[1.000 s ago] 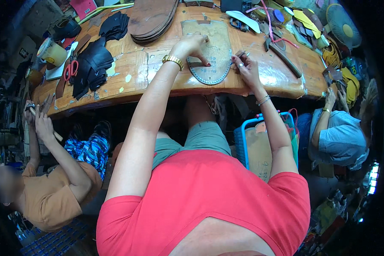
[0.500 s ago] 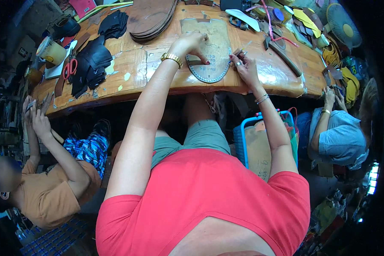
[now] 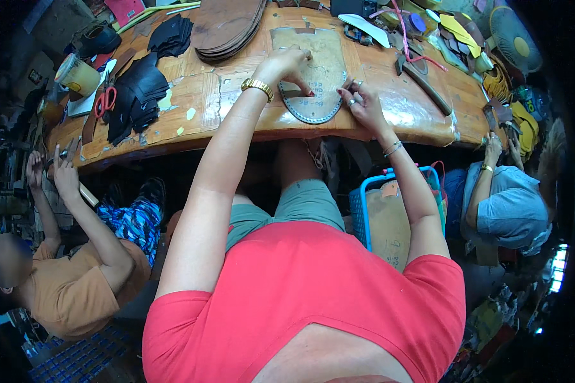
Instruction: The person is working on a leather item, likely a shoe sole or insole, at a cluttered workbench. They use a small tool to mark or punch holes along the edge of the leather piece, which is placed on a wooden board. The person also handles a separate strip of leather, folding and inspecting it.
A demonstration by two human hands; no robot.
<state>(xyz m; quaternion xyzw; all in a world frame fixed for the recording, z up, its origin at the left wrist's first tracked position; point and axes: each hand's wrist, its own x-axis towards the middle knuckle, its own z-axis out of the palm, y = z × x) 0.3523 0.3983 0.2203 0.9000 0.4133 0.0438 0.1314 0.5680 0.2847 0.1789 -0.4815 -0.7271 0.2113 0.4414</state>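
Observation:
A tan board pattern (image 3: 326,57) with a rounded near end and handwriting lies on the wooden table. A dark edge with a row of small holes or stitches shows around its near end. My left hand (image 3: 287,66) presses on the pattern, thumb and fingers spread and nothing held. By the pattern's right edge, my right hand (image 3: 362,105) is closed in a pinch on a slim pen-like tool (image 3: 358,82); my fingers cover most of it, and its tip is hidden.
A hammer (image 3: 425,86) lies to the right. Brown leather pieces (image 3: 227,29) are stacked at the back. Red-handled scissors (image 3: 106,101) and black pieces (image 3: 134,96) lie left. A blue basket (image 3: 360,217) stands below the table. Co-workers sit at both sides.
My right hand has shifted slightly left and turned against the pattern's edge. My left hand stays put. The left co-worker's hands have moved lower and apart.

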